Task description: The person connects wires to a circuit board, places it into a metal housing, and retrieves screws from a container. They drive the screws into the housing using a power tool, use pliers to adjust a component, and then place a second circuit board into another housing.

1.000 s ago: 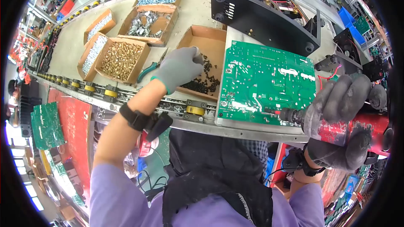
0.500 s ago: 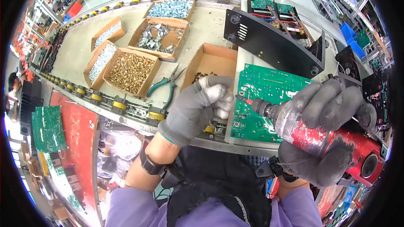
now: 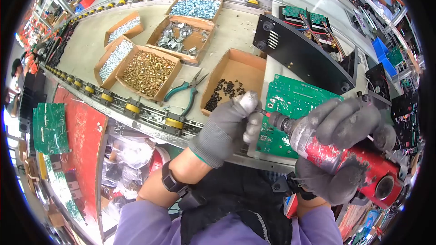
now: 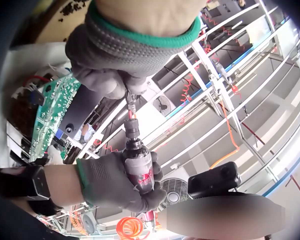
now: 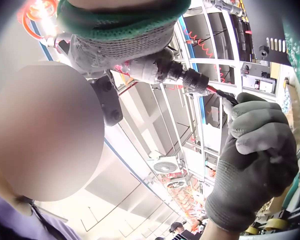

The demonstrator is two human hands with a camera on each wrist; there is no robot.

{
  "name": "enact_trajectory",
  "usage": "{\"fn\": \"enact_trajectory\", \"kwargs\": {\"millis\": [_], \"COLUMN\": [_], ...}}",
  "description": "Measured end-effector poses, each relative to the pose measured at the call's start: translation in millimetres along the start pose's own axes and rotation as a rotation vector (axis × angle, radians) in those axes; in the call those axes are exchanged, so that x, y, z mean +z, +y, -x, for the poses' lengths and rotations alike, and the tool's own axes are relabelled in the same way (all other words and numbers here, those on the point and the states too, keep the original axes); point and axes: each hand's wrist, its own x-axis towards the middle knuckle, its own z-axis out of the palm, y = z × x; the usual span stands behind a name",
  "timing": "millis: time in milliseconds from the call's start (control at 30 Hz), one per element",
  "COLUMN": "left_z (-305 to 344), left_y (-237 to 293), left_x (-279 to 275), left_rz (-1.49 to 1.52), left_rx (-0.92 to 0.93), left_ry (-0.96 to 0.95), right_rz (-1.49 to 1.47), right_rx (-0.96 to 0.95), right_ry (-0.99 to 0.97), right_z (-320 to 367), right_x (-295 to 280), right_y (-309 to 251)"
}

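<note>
Tip of the screwdriver (image 3: 336,154) bit, hidden inside the grip of the left hand (image 3: 225,129); circuit board (image 3: 295,97) near edge behind that hand.

An electronics assembly workshop: cardboard boxes of screws (image 3: 147,71) on the bench (image 3: 86,45), yellow rollers (image 3: 133,108) along its near edge, green circuit boards (image 3: 295,97).

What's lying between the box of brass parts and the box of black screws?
Green-handled pliers lie between the brass box and the screw box, seen in the head view.
</note>
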Motion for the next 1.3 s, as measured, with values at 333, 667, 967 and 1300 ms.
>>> {"fn": "enact_trajectory", "kwargs": {"millis": [333,667,967,1300], "left_z": [-9,-157,-174,-42], "left_y": [33,171,195,99], "left_x": [1,-120,-190,-16], "left_rz": [-0.449,-2.196,-1.765,-1.083], "left_rx": [0.031,-0.256,0.385,0.511], "left_ry": [-0.259,0.92,0.725,0.03], "right_rz": [-0.073,0.095,0.066,0.426], "right_rx": [-0.117,-0.303,0.013,0.111], "right_ry": [0.231,0.373,0.261,0.253], "right_z": [18,23,50,48], "right_x": [-32,-93,-133,-147], "right_y": [7,-43,-138,-123]}}
